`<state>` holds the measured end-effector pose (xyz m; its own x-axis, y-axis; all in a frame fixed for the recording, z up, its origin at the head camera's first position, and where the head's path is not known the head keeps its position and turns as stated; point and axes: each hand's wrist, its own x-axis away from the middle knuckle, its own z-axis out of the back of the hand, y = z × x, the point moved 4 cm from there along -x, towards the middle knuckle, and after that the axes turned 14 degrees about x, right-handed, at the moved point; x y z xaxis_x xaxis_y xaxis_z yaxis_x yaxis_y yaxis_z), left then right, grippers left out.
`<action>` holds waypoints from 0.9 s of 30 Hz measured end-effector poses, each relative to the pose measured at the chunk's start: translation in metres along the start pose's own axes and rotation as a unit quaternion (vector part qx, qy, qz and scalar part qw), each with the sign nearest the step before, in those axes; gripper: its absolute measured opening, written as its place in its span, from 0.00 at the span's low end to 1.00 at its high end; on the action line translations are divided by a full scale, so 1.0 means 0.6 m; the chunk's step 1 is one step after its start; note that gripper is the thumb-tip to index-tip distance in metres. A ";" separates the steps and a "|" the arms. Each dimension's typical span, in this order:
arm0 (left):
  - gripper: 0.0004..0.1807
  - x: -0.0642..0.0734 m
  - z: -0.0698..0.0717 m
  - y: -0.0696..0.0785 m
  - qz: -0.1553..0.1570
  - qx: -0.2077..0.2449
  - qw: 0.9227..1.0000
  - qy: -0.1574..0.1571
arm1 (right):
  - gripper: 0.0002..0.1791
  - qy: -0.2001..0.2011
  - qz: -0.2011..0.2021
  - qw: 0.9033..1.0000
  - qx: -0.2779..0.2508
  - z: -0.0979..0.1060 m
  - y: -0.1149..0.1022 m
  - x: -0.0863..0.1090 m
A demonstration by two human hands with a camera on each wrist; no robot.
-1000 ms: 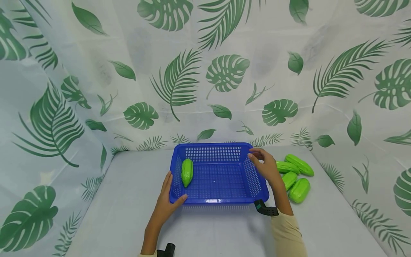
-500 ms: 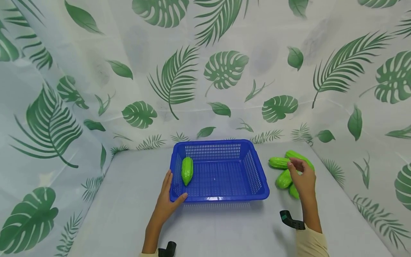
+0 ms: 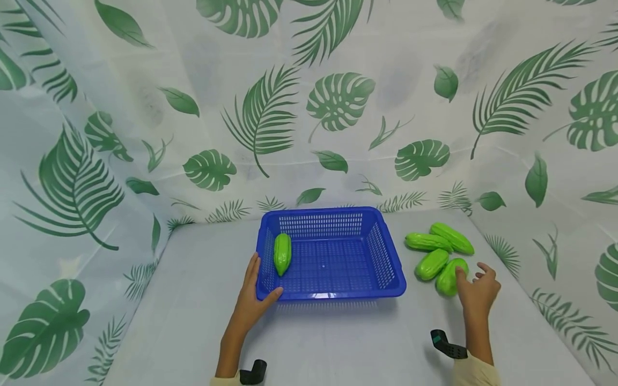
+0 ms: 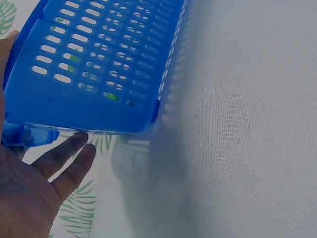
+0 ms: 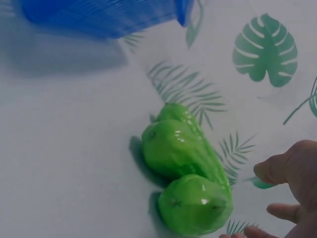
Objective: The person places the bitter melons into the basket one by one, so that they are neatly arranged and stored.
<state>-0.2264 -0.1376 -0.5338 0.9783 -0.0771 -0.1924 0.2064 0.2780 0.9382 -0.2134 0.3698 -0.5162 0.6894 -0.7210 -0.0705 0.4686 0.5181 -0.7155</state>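
My left hand [image 3: 248,303] rests at the near left corner of a blue perforated plastic basket [image 3: 333,296], thumb on the front rim and fingers straight along the side. Inside, at the basket's left end, lies a glossy green, pointed, gourd-like vegetable [image 3: 282,254]. To the basket's right, my right hand [image 3: 478,292] is beside a plump green vegetable [image 3: 448,283], thumb and fingers spread apart. The right wrist view has this plump vegetable [image 5: 195,206] left of the hand, with a gap between them. Another stout green vegetable [image 3: 432,265] lies against it.
Behind the stout ones lie two longer ridged green vegetables, one slender [image 3: 427,242] and one slanting [image 3: 451,238]. A white cloth covers the table [image 3: 328,343]. A leaf-print curtain [image 3: 357,161] hangs behind and along both sides.
My right hand has moved from the basket's right rim over the green vegetables to their near right side. My left hand has stayed at the basket's corner.
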 end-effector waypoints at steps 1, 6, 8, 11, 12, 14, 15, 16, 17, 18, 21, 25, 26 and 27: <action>0.54 0.000 0.000 0.000 0.002 0.002 1.000 0.000 | 0.36 -0.010 -0.009 1.000 0.001 -0.001 0.003 0.003; 0.54 0.000 0.000 0.001 -0.004 0.002 1.000 -0.002 | 0.41 -0.051 -0.041 0.998 0.002 -0.008 0.017 0.014; 0.54 0.000 0.001 0.001 -0.004 0.001 1.000 -0.002 | 0.43 -0.063 -0.047 0.997 0.007 -0.012 0.021 0.017; 0.54 0.000 0.001 -0.001 -0.005 -0.002 1.000 -0.001 | 0.45 -0.081 -0.050 0.995 0.012 -0.018 0.023 0.020; 0.54 0.000 0.000 -0.001 -0.004 0.000 1.000 -0.001 | 0.45 -0.085 -0.050 0.995 0.016 -0.020 0.024 0.021; 0.54 0.000 0.000 -0.001 -0.004 0.000 1.000 -0.001 | 0.46 -0.094 -0.051 0.994 0.023 -0.025 0.025 0.023; 0.54 0.000 0.000 -0.001 -0.004 0.000 1.000 -0.001 | 0.46 -0.098 -0.051 0.994 0.025 -0.027 0.026 0.024; 0.54 0.000 0.000 -0.001 -0.003 0.000 1.000 -0.002 | 0.47 -0.101 -0.050 0.993 0.030 -0.029 0.026 0.025; 0.54 0.000 0.000 -0.001 -0.003 0.002 1.000 -0.001 | 0.48 -0.105 -0.047 0.993 0.033 -0.031 0.027 0.026; 0.54 0.000 0.000 -0.001 -0.004 0.004 1.000 -0.002 | 0.48 -0.106 -0.046 0.993 0.036 -0.033 0.028 0.027; 0.54 0.000 0.000 -0.002 -0.006 0.010 1.000 -0.002 | 0.48 -0.106 -0.036 0.993 0.038 -0.038 0.029 0.030; 0.54 0.000 0.001 0.000 -0.006 0.015 1.000 -0.001 | 0.49 -0.102 -0.027 0.994 0.034 -0.045 0.026 0.031; 0.54 0.000 0.001 0.000 -0.006 0.014 1.000 0.000 | 0.50 -0.104 -0.028 0.994 0.033 -0.047 0.026 0.031; 0.54 0.000 0.002 0.001 -0.006 0.013 1.000 0.000 | 0.51 -0.106 -0.029 0.993 0.035 -0.049 0.025 0.031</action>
<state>-0.2265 -0.1384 -0.5331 0.9758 -0.0793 -0.2035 0.2172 0.2515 0.9432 -0.2096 0.3508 -0.5487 0.7568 -0.6421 0.1223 0.5436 0.5145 -0.6632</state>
